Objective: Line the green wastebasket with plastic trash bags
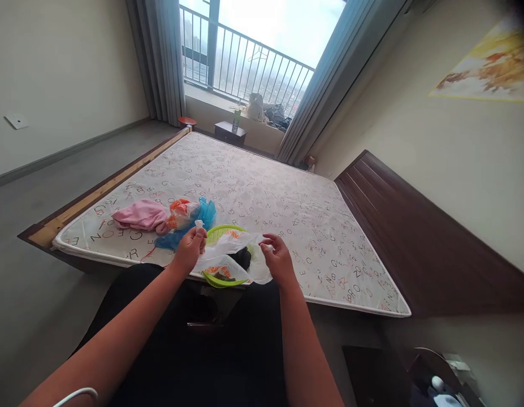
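Observation:
My left hand (pixel 189 250) is closed in a pinch on one corner of a clear plastic bag (pixel 236 244), holding it up. My right hand (pixel 278 257) pinches the bag's other edge, so the bag is stretched between both hands. Under the bag sits a green basket (pixel 221 233) near the mattress edge, holding more bags, one with orange print and something black. Left of the basket lie a blue plastic bag (pixel 206 212), an orange-and-white bag (pixel 182 212) and a pink bag (pixel 141 215).
A bare mattress (pixel 287 209) printed with letters fills a wooden bed frame (pixel 96 195); a dark headboard (pixel 414 237) is on the right. A small dark table (pixel 230 133) with a bottle stands by the window with its curtains and balcony railing.

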`<state>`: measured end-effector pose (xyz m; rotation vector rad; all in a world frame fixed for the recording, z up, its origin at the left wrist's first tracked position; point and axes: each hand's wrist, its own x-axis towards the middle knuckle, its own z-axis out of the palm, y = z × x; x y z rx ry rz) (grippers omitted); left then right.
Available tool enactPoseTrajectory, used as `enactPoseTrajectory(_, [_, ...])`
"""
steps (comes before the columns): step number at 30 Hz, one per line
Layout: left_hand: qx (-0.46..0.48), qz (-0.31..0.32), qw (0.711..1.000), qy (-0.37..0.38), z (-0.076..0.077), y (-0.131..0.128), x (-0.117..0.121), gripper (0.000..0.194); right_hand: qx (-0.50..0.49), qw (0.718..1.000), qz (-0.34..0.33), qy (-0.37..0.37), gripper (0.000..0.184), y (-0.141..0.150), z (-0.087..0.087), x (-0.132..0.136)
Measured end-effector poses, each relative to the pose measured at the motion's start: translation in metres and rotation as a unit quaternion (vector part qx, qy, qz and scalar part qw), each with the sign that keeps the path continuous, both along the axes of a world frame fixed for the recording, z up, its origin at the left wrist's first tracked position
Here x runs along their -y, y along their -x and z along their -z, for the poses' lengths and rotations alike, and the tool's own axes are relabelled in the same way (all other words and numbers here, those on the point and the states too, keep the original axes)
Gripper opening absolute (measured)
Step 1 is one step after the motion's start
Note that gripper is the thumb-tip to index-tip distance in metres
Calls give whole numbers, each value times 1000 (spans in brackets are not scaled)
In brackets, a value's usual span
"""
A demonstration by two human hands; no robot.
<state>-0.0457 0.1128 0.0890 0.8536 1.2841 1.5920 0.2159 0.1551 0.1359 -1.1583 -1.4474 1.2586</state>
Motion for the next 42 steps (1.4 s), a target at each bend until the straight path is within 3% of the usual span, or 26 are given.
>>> enactPoseTrajectory(2, [-87,99,991,-5,-13,-15,6,49,113,989,-88,-38,50,12,-13,10])
enactPoseTrajectory(4, [-186,189,964,-27,-25,-27,11,56,180,968,-164,-66,60,23,-24,16])
enactPoseTrajectory(7, [-276,240,929,-53,-33,-36,15,57,234,944,-213,-94,46,32,-29,20])
enactPoseTrajectory(11, [-300,223,927,-24,-26,-44,24,46,224,959,-149,-96,22,33,-17,18])
enactPoseTrajectory(13, [-249,181,951,-31,-20,-54,32,32,161,980,-95,-70,19,33,-9,14])
enactPoseTrajectory(15, [-174,162,969,-66,-16,-65,39,38,93,994,-51,-33,22,33,-2,10])
enactPoseTrajectory(17, [-154,216,960,-87,-13,-74,41,32,66,997,-31,-9,25,34,2,5])
enactPoseTrajectory(20, [-230,295,926,-61,-9,-75,34,28,147,988,-10,-43,22,32,-1,2])
enactPoseTrajectory(23, [-287,218,933,-21,-2,-68,21,33,298,947,-1,-118,22,27,-8,3])
enactPoseTrajectory(26, [-314,140,939,16,8,-63,16,43,357,918,-40,-168,36,18,-16,8])
enactPoseTrajectory(29, [-311,109,943,48,17,-59,16,53,317,927,-53,-195,46,1,-22,9])
enactPoseTrajectory(32, [-248,76,962,89,27,-50,15,50,280,939,-2,-199,46,-27,-25,3])
enactPoseTrajectory(35, [-154,-14,982,113,36,-31,10,44,277,948,47,-152,23,-63,-21,-8])
enactPoseTrajectory(37, [-89,-69,986,122,42,-16,4,46,276,957,42,-84,11,-83,-13,-14])
enactPoseTrajectory(39, [-39,-108,986,117,47,-4,-1,51,224,974,21,-20,19,-95,-2,-16])
enactPoseTrajectory(42, [2,-143,986,88,50,3,-5,54,-31,997,74,-15,31,-89,14,-15])
